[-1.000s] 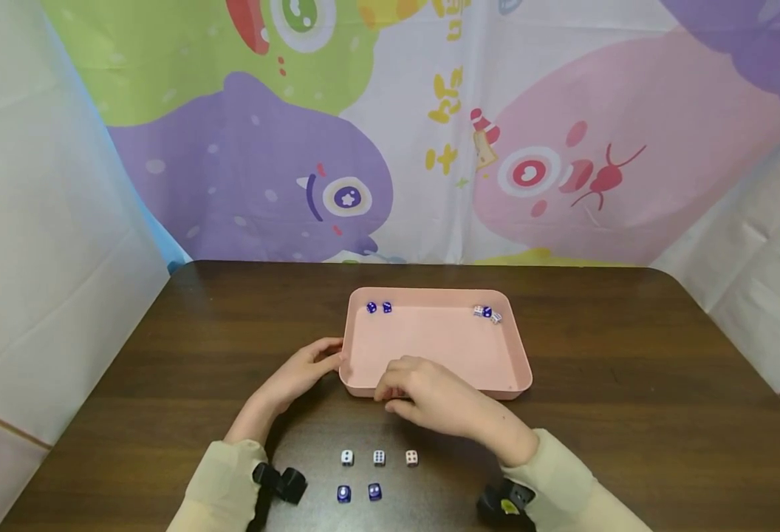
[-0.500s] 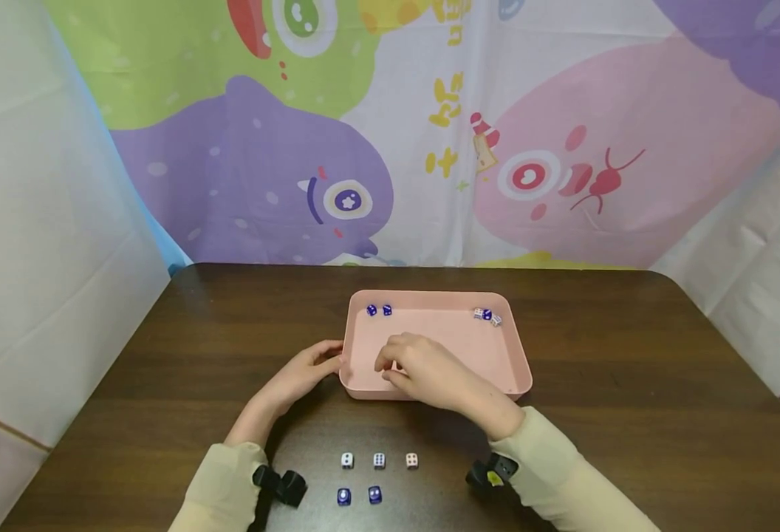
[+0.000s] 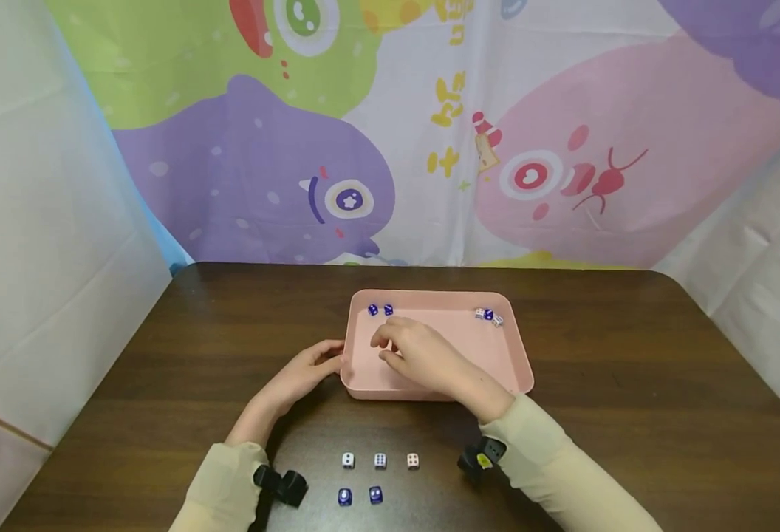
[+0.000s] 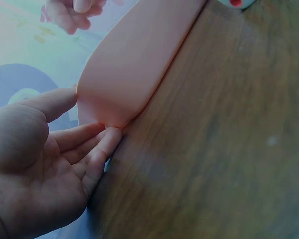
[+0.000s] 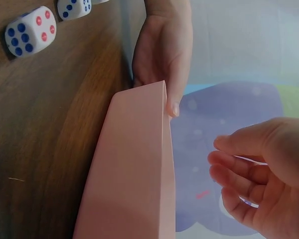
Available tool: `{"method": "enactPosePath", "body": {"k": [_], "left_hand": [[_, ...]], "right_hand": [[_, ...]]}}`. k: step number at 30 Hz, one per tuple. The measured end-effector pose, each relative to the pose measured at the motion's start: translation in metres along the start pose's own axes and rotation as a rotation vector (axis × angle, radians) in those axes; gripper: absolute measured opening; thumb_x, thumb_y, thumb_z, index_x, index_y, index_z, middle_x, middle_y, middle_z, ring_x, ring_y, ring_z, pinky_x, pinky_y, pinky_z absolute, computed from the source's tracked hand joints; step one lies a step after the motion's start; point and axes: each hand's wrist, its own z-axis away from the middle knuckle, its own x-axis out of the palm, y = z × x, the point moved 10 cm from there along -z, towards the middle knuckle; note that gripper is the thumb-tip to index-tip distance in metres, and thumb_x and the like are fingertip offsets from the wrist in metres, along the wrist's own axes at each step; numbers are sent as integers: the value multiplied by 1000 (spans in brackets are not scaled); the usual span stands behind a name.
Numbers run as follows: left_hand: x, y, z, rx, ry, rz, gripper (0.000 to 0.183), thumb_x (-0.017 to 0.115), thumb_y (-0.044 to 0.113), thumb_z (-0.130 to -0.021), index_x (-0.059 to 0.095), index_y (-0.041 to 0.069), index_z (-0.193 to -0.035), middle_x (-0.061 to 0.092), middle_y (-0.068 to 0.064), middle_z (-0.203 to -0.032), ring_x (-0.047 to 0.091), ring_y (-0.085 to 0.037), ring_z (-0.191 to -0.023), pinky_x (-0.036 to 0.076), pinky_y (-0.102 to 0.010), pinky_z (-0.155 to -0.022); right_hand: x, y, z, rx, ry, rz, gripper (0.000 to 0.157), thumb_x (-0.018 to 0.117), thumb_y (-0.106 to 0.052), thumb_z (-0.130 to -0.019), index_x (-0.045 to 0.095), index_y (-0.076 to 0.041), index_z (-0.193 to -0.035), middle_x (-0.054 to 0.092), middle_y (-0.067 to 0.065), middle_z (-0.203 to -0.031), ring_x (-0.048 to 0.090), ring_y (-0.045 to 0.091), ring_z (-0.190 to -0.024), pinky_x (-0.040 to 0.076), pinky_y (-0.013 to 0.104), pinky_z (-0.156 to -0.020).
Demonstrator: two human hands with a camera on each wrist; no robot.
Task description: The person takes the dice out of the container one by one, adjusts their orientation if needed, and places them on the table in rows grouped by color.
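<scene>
A shallow pink tray (image 3: 483, 355) stands on the table, my left hand (image 3: 306, 372) at its left side. The left thumb (image 4: 60, 102) is at the rim while the fingers lie against the wall near the base. Over the tray hovers my right hand (image 3: 423, 358), fingers loosely bent, nothing visible between thumb and fingertips (image 5: 222, 159). Just beyond it, two blue dice (image 3: 388, 309) lie in the back left corner. A blue die (image 3: 488, 315) sits between two white dice (image 3: 498, 321) at the back right.
In front of the tray, three white dice (image 3: 380, 461) form a row on the dark wooden table (image 3: 603, 369). Two blue dice (image 3: 376, 495) lie nearer me. A printed cloth (image 3: 264, 170) hangs behind the table. Each wrist carries a black camera (image 3: 476, 459).
My right hand has moved from the tray's front edge, forward over the tray toward its back left. The left hand has stayed at the tray's side, and the dice lie as before.
</scene>
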Motion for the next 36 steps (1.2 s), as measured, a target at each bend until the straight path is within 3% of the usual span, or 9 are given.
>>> {"method": "enactPosePath", "body": {"k": [14, 21, 36], "left_hand": [[1, -3, 0, 0, -7, 0, 46, 52, 24, -92, 44, 0, -130, 50, -18, -127, 48, -27, -115, 34, -44, -99], [-1, -3, 0, -8, -1, -5, 47, 53, 25, -92, 44, 0, -130, 50, -18, -128, 46, -28, -116, 33, -43, -99], [0, -2, -2, -1, -2, 3, 45, 52, 24, -92, 44, -1, -130, 51, -17, -126, 48, -26, -114, 35, -39, -98]], "right_hand": [[17, 28, -14, 149, -72, -33, 28, 63, -13, -84, 60, -4, -111, 61, 9, -107, 59, 22, -94, 47, 34, -82], [26, 40, -18, 178, -89, 12, 42, 63, -18, -84, 53, -2, -121, 52, 12, -120, 49, 25, -113, 38, 36, -98], [48, 64, -23, 241, -154, -12, 52, 62, -18, -84, 45, -2, -130, 46, 16, -132, 41, 28, -124, 31, 38, -104]]}}
